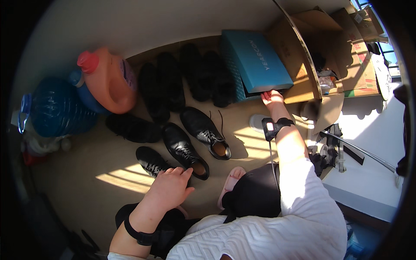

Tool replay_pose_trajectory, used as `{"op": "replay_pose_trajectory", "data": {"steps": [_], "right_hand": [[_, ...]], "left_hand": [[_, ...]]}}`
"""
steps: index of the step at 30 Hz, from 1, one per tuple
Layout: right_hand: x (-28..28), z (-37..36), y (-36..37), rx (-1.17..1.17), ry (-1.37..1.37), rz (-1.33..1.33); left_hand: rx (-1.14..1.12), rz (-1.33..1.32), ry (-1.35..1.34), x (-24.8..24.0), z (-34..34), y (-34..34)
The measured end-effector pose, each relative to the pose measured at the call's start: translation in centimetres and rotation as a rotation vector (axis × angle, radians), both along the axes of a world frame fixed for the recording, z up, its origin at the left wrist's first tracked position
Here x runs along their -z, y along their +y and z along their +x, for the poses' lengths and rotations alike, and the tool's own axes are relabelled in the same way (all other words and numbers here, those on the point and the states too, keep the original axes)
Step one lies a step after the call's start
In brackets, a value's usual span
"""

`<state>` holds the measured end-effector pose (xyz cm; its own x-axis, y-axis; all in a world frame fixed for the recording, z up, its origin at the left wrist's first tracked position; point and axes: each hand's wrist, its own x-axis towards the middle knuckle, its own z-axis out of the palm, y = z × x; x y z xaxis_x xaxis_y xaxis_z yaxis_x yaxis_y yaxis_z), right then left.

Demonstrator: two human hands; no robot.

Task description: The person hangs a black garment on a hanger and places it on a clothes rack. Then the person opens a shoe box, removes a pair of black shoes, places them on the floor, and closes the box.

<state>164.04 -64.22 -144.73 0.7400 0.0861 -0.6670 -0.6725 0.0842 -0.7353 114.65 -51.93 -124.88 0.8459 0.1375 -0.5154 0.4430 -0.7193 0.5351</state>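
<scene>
My right hand (pixel 273 99) reaches out to a blue shoebox (pixel 258 60) by the back wall, its fingers closed on the near edge of the lid. A dark gap shows under that edge. My left hand (pixel 171 187) is low over the near shoes, thumb apart from the fingers and nothing seen in it. Just beyond its fingertips lies a black lace-up shoe (pixel 151 161), its heel end hidden by the hand. Beside it are a glossy black lace-up shoe (pixel 178 145) and another black shoe with loose laces (pixel 203 130).
Several dark shoes (pixel 171 82) line the back, and one (pixel 132 128) lies sideways. At left stand an orange jug (pixel 110 82) and a big blue bottle (pixel 58 108). Cardboard boxes (pixel 299 56) rise at right, near a metal rod (pixel 368 151). A pink slipper (pixel 232 184) is below.
</scene>
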Motion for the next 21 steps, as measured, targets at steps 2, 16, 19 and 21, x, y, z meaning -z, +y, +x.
{"op": "replay_pose_trajectory", "data": {"steps": [2, 16, 19, 21], "right_hand": [[0.4, -1.3, 0.3, 0.041, 0.044, -0.184], [5.5, -0.6, 0.1, -0.216, 0.117, -0.018], [3.0, -1.6, -1.0, -0.229, 0.070, 0.011], [1.3, -3.1, -1.5, -0.274, -0.008, 0.020]], "left_hand": [[-0.017, 0.038, -0.052, -0.2, -0.5, -0.2], [-0.130, 0.076, 0.059, -3.6, -7.0, -2.9], [-0.088, 0.084, -0.002, -3.3, -6.6, -1.8], [-0.074, 0.064, -0.081, -3.0, -6.1, -1.0]]}}
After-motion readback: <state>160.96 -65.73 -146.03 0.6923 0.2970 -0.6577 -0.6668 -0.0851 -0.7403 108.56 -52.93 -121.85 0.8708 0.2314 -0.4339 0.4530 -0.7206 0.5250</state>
